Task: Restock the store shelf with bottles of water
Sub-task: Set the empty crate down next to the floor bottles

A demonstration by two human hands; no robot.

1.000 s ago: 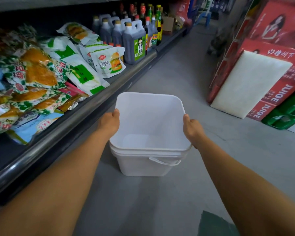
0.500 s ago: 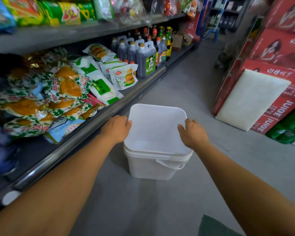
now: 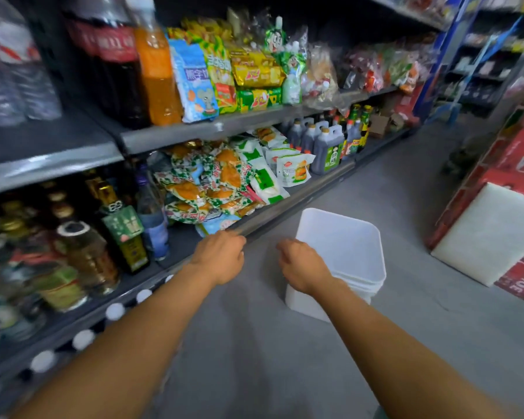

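Up at the far left, the water bottles (image 3: 15,77) you're restocking with stand on the upper shelf (image 3: 52,149), blurred, beside dark cola bottles (image 3: 115,68) and an orange drink (image 3: 158,74). None is in your hands. Your left hand (image 3: 221,258) hangs over the lower shelf's front rail (image 3: 291,201), fingers loosely curled and holding nothing; whether it touches the rail is hard to say. Your right hand (image 3: 303,267) is much the same, relaxed, palm down, just in front of the white bucket (image 3: 345,252), with no grip on its rim as far as you can tell.

That bucket sits on the grey floor (image 3: 254,358) close to the shelving, probably parked there so it stays within reach while you work; what shows of its inside holds no bottles. Judging by this, you're between loads, with both hands free for whatever comes next.

Further along the lower shelf lie snack packets (image 3: 212,182) and dark jugs (image 3: 327,146). Across the aisle, red juice cartons (image 3: 521,158) are stacked with a white slab (image 3: 490,234) leaning on them.
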